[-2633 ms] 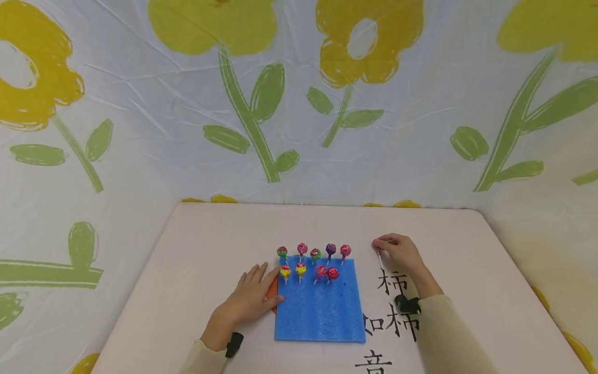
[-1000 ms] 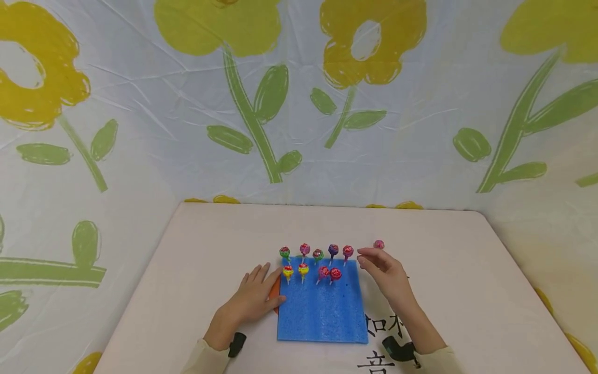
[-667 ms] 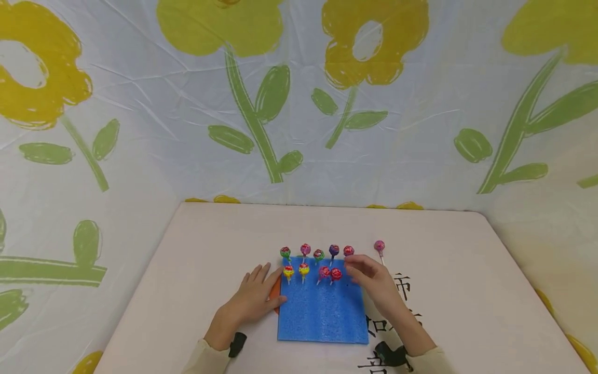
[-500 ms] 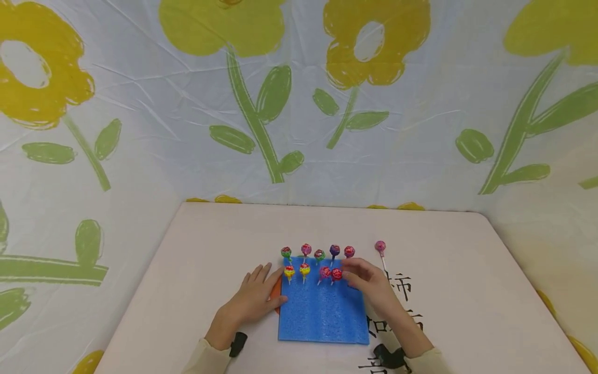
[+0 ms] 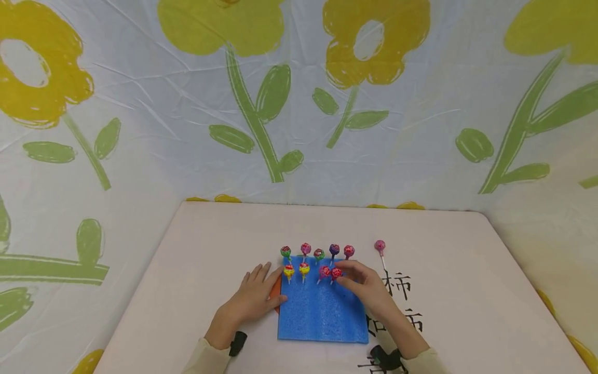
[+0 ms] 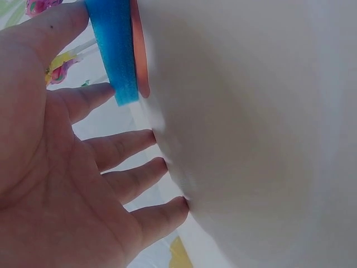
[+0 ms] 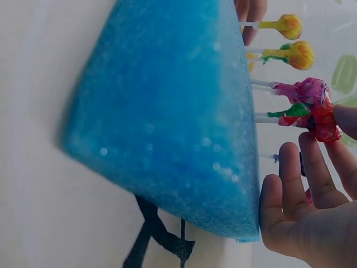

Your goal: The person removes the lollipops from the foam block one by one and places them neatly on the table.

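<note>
Blue foam block (image 5: 322,317) nearest; L hand (image 5: 252,297) spread wide, thumb + index at its L edge. R hand (image 5: 369,287) narrow, pinching red-wrapped lollipop (image 5: 336,274), R end of front row, stick in foam. Step: prob. seating or pulling it, can't tell which; next move needs straight stick, steady block. Behind: back-row lollipops (image 5: 334,249); pink lollipop (image 5: 380,245) loose on table (image 5: 467,270).

The blue block (image 5: 322,317) looks like foam, matt and finely pored, with tiny glints. Near its far edge, standing lollipops (image 7: 302,56) wear glossy, crinkled wrappers (image 7: 305,88) on smooth, plastic-looking white sticks (image 7: 262,83). The table (image 5: 224,234) is smooth and matt; beyond its far edge, the backdrop (image 5: 411,156) is creased, sheeny cloth. The sleeves (image 5: 205,358) look like matt cloth.
</note>
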The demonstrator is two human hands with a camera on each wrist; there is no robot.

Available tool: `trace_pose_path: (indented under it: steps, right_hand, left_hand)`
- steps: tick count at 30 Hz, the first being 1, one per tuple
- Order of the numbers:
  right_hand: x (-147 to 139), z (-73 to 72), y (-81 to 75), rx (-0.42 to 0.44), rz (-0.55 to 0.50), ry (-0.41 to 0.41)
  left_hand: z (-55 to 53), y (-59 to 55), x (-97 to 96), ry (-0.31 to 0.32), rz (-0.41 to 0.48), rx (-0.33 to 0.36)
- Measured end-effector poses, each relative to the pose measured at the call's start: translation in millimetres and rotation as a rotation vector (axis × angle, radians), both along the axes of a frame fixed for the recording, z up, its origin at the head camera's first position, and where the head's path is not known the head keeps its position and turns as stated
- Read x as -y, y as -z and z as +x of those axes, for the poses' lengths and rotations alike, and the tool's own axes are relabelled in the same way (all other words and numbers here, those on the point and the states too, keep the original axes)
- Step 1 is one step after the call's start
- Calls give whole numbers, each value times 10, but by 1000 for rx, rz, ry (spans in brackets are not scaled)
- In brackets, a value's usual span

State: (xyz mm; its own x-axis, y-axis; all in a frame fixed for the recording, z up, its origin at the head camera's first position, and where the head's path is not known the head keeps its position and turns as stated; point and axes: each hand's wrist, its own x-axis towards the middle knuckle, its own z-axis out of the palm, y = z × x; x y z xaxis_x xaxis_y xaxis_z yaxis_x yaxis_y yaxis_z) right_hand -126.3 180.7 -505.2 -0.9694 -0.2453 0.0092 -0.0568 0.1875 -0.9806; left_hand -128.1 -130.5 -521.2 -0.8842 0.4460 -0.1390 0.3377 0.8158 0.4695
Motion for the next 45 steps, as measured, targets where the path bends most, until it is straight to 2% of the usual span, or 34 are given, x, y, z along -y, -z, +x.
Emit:
trace_pose_path:
  steps: [7,17,32,45]
  right_hand:
    - [9,-6,1,17,24,9]
    - [20,3,-9,39,12,33]
    - [7,1,-32,29,-47,47]
    - [-71,-17,-97,21,-29,80]
  left_hand:
    - [3,-40,-1,1,8,-7]
    - [7,-32,0,3,12,-4]
    - [5,-34,-15,-8,0,3]
    - [-3,-17,-11,-9,7,-1]
